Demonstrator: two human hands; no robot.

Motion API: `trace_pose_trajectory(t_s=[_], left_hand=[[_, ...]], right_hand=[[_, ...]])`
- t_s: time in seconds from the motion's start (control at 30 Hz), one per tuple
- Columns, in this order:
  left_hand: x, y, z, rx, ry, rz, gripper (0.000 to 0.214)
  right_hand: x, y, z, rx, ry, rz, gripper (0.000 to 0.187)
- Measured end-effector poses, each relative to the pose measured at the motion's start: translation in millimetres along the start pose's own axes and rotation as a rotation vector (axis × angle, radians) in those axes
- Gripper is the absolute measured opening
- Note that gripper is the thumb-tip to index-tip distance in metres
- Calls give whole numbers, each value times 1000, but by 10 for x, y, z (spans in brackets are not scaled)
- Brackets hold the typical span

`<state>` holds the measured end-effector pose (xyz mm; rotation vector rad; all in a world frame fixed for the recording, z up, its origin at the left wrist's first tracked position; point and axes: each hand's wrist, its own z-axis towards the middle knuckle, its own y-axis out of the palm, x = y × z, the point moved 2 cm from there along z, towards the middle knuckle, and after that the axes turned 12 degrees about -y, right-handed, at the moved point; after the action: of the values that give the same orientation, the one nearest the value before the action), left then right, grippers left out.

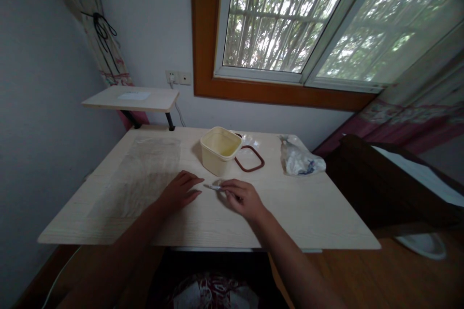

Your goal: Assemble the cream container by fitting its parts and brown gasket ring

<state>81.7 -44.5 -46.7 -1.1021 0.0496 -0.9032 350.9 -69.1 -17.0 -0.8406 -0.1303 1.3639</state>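
My left hand (180, 190) lies flat on the pale wooden table (308, 212), fingers stretched out toward the right, holding nothing. My right hand (242, 196) rests on the table beside it, its fingertips pinched on a small whitish object (214, 187) that is too small to name. Just behind both hands stands an open cream plastic container (220, 149).
A dark red seal ring or lid frame (250, 158) lies right of the container. A crumpled clear plastic bag (299, 158) sits further right. A small raised shelf (132, 98) stands at the back left. A dark chair or furniture piece (384, 188) is beside the table's right edge.
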Motion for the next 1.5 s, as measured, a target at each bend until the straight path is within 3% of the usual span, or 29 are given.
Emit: trace_pose_trajectory(t_s=[0.1, 0.23, 0.47, 0.63, 0.87, 1.0, 1.1, 1.2, 1.27, 1.37, 1.5], left_hand=[[-2, 24, -2, -19, 26, -15, 41], [-45, 52, -13, -16, 51, -17, 25], [-137, -23, 20, 56, 15, 41, 19], [-368, -274, 97, 183, -171, 126, 18], [-761, -856, 101, 342, -372, 364, 24], [-1089, -1079, 28, 336, -433, 514, 28], [-1233, -1078, -77, 221, -475, 625, 28], [-1257, -980, -213, 29, -562, 667, 29], [-1246, -930, -299, -36, -630, 660, 39], [-1243, -918, -375, -41, -662, 641, 49], [-1203, -919, -353, 14, -596, 582, 47]], right_hand=[[-39, 157, 98, -75, -73, 3, 33], [-23, 265, 135, -107, -122, 7, 38], [-9, 242, 62, -50, -54, 16, 39], [32, 200, 31, -14, 9, 72, 34], [167, 267, -47, 63, 52, 118, 28], [182, 263, -50, 79, 59, 116, 26], [183, 230, -49, 101, 55, 96, 26], [187, 178, -58, 126, 63, 76, 25], [200, 117, -69, 163, 89, 34, 26], [254, -49, -98, 289, 170, -94, 27], [426, -401, -192, 464, 297, -300, 26]])
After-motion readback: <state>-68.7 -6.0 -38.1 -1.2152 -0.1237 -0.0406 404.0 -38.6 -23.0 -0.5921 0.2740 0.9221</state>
